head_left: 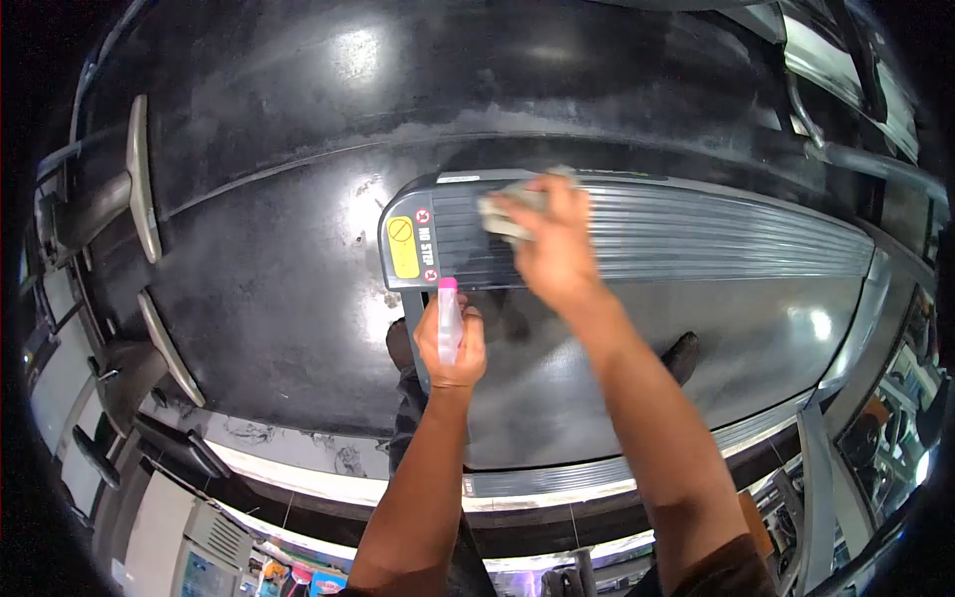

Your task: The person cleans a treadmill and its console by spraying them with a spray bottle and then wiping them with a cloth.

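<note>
My right hand (pixel 557 244) presses a crumpled, pale grey-beige cloth (pixel 505 211) onto the ribbed side rail (pixel 716 234) of a treadmill. The cloth lies near the rail's rounded left end, right of the yellow warning label (pixel 403 247) and the "NO STEP" lettering (pixel 425 246). Closed around a translucent bottle (pixel 450 333) with a pink top, my left hand (pixel 438 348) is just below the rail's near edge. The bottle's contents cannot be made out.
The dark treadmill belt (pixel 617 368) lies on the near side of the rail, with a shoe (pixel 681 356) on it. Dark floor (pixel 279 229) stretches beyond and left. Grey machine feet (pixel 144 179) stand at the left, and metal frame bars (pixel 875 164) at the right.
</note>
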